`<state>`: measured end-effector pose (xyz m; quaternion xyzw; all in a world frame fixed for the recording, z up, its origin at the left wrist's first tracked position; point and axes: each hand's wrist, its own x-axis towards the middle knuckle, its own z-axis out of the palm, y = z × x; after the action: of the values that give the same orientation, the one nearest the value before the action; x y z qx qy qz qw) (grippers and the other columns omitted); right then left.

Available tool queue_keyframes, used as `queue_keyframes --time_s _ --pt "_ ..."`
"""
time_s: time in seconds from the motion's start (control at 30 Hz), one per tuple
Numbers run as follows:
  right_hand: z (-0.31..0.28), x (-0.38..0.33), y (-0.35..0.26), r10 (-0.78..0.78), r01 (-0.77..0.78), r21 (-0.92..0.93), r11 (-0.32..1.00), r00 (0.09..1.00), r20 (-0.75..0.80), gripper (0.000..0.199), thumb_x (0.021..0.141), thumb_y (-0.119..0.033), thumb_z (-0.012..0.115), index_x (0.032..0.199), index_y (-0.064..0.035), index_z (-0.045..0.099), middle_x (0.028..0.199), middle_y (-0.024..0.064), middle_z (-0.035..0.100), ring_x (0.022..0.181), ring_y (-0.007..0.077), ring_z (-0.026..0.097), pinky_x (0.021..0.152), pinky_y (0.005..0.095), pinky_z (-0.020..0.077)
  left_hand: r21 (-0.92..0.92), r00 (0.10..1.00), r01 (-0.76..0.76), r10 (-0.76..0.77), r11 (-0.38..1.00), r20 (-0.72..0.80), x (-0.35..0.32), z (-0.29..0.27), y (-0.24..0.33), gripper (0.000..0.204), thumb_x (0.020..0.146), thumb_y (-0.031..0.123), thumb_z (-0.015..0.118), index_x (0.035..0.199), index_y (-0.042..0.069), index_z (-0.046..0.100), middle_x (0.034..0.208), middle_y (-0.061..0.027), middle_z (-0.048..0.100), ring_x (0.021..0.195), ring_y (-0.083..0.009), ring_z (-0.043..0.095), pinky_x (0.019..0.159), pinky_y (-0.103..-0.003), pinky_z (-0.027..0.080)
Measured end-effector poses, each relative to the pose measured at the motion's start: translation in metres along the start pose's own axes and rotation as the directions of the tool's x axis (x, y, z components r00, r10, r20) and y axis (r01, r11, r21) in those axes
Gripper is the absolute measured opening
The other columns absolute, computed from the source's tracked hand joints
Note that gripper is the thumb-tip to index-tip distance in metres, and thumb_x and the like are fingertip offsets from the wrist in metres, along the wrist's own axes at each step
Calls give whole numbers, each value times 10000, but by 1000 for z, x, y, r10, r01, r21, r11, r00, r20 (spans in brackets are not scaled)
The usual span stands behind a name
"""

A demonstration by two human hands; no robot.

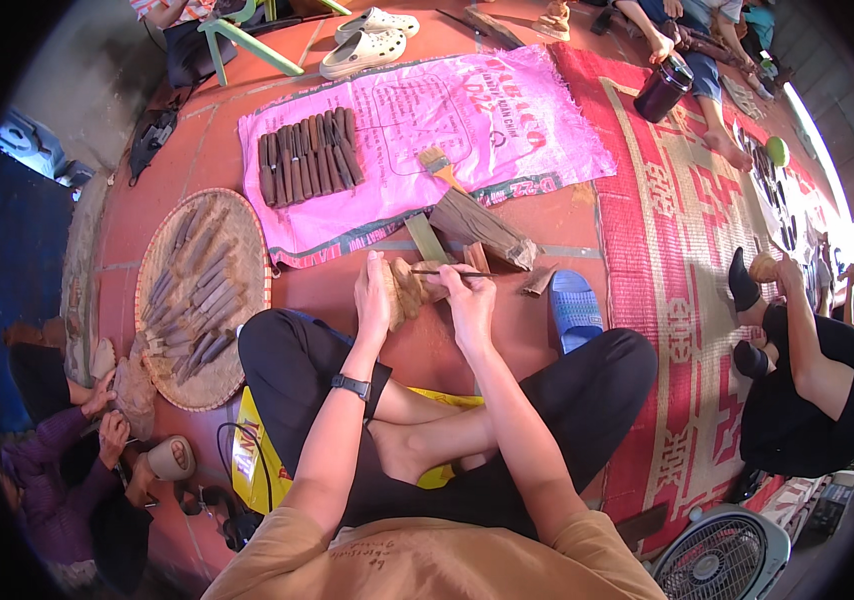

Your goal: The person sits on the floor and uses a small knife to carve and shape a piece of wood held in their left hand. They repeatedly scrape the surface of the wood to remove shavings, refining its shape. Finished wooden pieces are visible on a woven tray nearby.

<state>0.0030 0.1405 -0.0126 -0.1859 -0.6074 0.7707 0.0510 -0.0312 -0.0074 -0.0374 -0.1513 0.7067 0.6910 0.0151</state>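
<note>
My left hand (374, 300) is closed around a pale brown wood carving (407, 292), steadying it just in front of my crossed legs. In my right hand (469, 303), the fingers pinch a thin dark carving tool (479, 273). Its tip points left and meets the carving's upper right side. Beyond the hands lie a greenish flat strip of wood (426, 240) and a heavy grey-brown wood block (482, 228). A brush (440, 165) with pale bristles rests against that block. The carving's finer shape is too small to make out.
A round woven tray (159, 375) with several carving tools stands left. Several dark-handled tools (307, 158) line a pink sack (397, 110) ahead. A blue slipper (575, 308) sits by my right knee. Right are a red-and-tan mat (647, 330) and a fan (722, 560). Other people sit around.
</note>
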Motion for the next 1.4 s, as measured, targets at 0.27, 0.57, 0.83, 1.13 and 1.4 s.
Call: queue_keyframes --time_s 0.27,0.57,0.83,1.13,1.4 --pt "7 -7 -18 -147 164 -399 902 986 73 228 938 -162 617 967 47 703 897 132 724 834 119 653 789 234 488 26 1000 -10 10 1000 -9 4 -3 -10 615 1006 503 381 1252 -38 542 1215 -151 567 1097 -201 557 964 -318 428" --pt "6 -5 -16 -76 83 -217 973 996 41 232 940 -148 608 1011 48 707 873 85 721 822 106 640 818 244 482 88 999 -44 46 995 -18 -3 1 7 599 1012 474 370 1233 -50 558 1201 -158 584 1097 -215 560 969 -327 417" --pt "0 -13 -20 -56 60 -93 994 998 40 239 946 -159 605 993 53 704 846 104 719 833 113 643 808 258 487 117 999 -34 38 993 -29 -3 0 8 596 1014 464 369 1231 -55 566 1208 -164 590 1121 -222 552 982 -328 408" --pt "-4 -17 -7 14 -18 111 994 999 38 198 909 -92 622 999 74 685 905 141 714 865 150 666 863 264 481 91 999 -21 23 996 -27 0 1 7 624 1010 469 350 1241 -76 550 1221 -234 591 1166 -323 549 1000 -375 395" --pt "-3 -19 -5 25 -25 85 996 1000 7 215 909 -137 618 958 52 708 855 143 720 837 141 658 841 266 470 99 999 -23 26 995 -29 -1 0 8 614 1010 466 367 1244 -70 554 1244 -191 580 1177 -266 532 1016 -345 381"
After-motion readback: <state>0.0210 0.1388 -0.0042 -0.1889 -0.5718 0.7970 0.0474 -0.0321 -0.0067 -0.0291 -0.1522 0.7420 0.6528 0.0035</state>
